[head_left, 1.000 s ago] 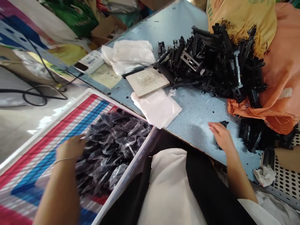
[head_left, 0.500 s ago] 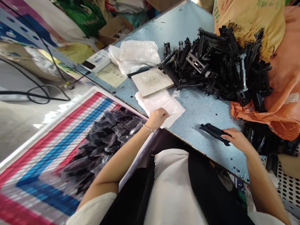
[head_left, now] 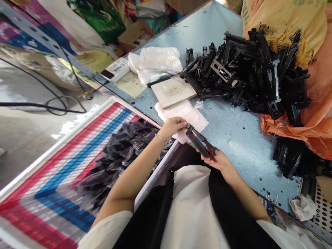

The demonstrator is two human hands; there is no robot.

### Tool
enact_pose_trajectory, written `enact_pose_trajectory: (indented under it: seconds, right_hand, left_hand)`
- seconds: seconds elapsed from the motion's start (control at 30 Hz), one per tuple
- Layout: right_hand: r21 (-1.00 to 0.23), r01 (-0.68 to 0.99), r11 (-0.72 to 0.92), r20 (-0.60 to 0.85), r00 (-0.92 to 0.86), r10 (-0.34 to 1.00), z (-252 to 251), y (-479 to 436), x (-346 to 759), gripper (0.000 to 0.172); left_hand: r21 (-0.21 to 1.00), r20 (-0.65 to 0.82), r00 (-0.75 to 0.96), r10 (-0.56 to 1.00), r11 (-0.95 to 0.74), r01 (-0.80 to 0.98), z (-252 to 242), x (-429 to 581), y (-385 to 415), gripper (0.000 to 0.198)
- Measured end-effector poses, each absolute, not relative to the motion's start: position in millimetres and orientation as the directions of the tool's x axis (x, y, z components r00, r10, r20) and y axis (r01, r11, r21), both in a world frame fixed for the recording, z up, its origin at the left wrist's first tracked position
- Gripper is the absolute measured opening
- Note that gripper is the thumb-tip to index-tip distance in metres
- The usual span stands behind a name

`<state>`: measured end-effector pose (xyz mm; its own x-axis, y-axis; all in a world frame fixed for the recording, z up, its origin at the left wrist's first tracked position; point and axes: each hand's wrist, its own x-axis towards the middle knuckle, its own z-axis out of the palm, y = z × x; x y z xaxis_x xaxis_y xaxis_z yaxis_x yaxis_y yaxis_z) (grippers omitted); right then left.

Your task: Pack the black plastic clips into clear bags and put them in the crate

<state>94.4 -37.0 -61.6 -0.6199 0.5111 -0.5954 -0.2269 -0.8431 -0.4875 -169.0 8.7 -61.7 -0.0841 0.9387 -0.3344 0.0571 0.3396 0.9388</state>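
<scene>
Both hands hold one black plastic part (head_left: 201, 141) between them, over the worktop's near edge: the left hand (head_left: 172, 128) is closed on its upper end, and the right hand (head_left: 217, 160) grips its lower end from beneath. One white plastic sheet (head_left: 183, 117) lies just beside it, with one large heap of black parts (head_left: 249, 76) on the speckled blue worktop (head_left: 238, 145) and a striped tray (head_left: 77, 128) of clear-bagged parts (head_left: 124, 152) at left.

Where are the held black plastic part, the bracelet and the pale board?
Black plastic part (head_left: 200, 141): head view, its middle.
Bracelet (head_left: 162, 138): head view, its links.
Pale board (head_left: 184, 95): head view, its bare surface.
</scene>
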Motion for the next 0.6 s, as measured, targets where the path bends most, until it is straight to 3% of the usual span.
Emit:
enact_pose_trajectory:
  seconds: [0.07, 0.13, 0.23, 0.3, 0.47, 0.6]
  right_hand:
    - [-0.436, -0.284, -0.854, -0.609, -0.605, 0.513, -62.7, -37.4, 95.6, 0.013]
    - [-0.383, -0.313, -0.869, -0.594, -0.637, 0.491, -61.5, -36.0, 97.8, 0.013]
    - [-0.267, -0.297, -0.917, -0.545, -0.738, 0.398, -60.3, -32.7, 93.2, 0.02]
    - [-0.165, -0.3, -0.939, -0.53, -0.776, 0.342, -62.7, -30.8, 84.8, 0.023]
    - [-0.002, -0.414, -0.91, -0.521, -0.777, 0.354, -73.0, -29.9, 71.2, 0.021]
    - [-0.086, -0.421, -0.903, -0.482, -0.776, 0.407, -70.9, -31.3, 78.9, 0.022]
  left_hand:
    - [0.963, -0.243, -0.099, 0.965, 0.252, 0.096, -62.8, -169.6, 3.8, 0.013]
    - [0.948, -0.064, -0.118, 0.991, 0.097, 0.303, -64.7, -169.9, -0.9, 0.006]
    - [0.773, 0.188, -0.04, 0.981, -0.123, 0.623, -68.2, -168.7, -5.8, 0.025]
    - [0.665, 0.271, 0.02, 0.962, -0.202, 0.719, -68.4, -165.4, -9.7, 0.036]
    - [0.536, 0.431, 0.248, 0.868, -0.467, 0.703, -53.2, -139.1, -39.4, 0.056]
    - [0.562, 0.486, 0.254, 0.836, -0.521, 0.642, -43.2, -118.5, -69.9, 0.052]
